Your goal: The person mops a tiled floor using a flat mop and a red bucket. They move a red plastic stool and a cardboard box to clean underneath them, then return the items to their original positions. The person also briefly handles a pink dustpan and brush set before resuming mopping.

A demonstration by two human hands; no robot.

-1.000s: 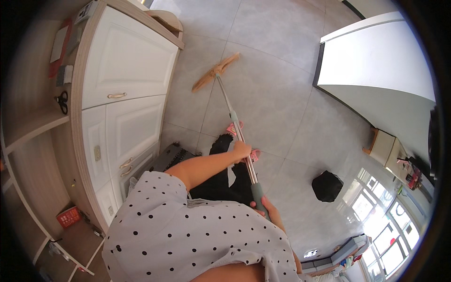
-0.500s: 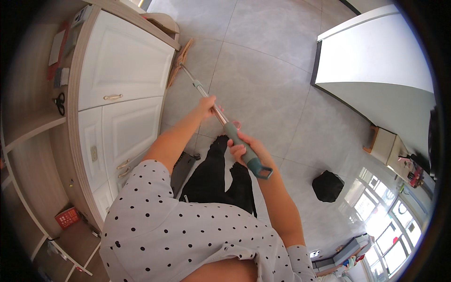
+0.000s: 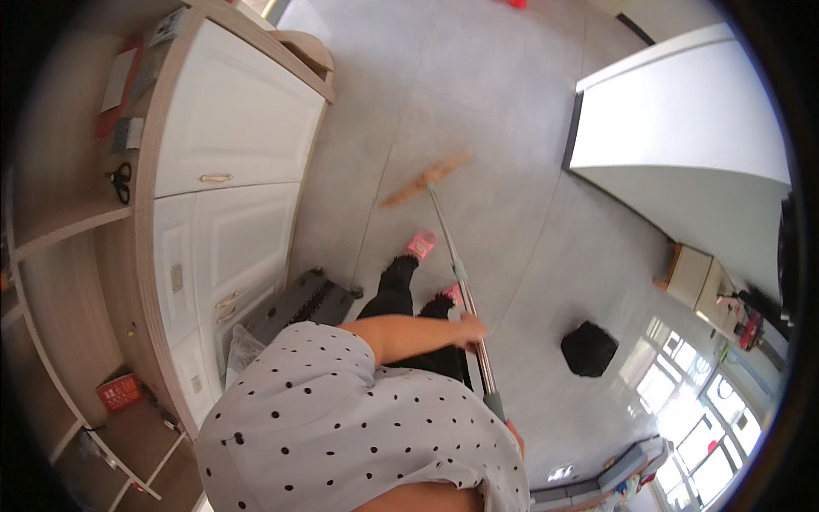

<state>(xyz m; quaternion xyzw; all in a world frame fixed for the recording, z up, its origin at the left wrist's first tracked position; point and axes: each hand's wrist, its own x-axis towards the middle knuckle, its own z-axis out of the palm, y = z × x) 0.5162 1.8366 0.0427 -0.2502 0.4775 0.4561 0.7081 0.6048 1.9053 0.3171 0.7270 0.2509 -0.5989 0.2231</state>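
A flat mop (image 3: 461,271) slants across the view, its orange-brown head (image 3: 425,181) resting on the grey tiled floor beyond my feet. My left hand (image 3: 469,331) is closed around the metal pole about midway up, with the left arm stretched across my body. Lower in the view, my right hand (image 3: 514,433) is at the grey-green grip (image 3: 495,406), mostly hidden behind it and my polka-dot shirt; a few fingers show along its edge. Pink slippers (image 3: 421,245) are on my feet, close beside the pole.
White cabinets (image 3: 230,128) and open wooden shelves (image 3: 72,226) line the left side. A dark grey case (image 3: 299,303) lies by the cabinet base. A black polygonal object (image 3: 589,348) sits on the floor at right. A white-topped partition (image 3: 674,107) stands at upper right.
The mop head has swung from the cabinet edge out to the right and nearer my feet. Both hands have moved right and toward my body, with the handle end now out of sight.
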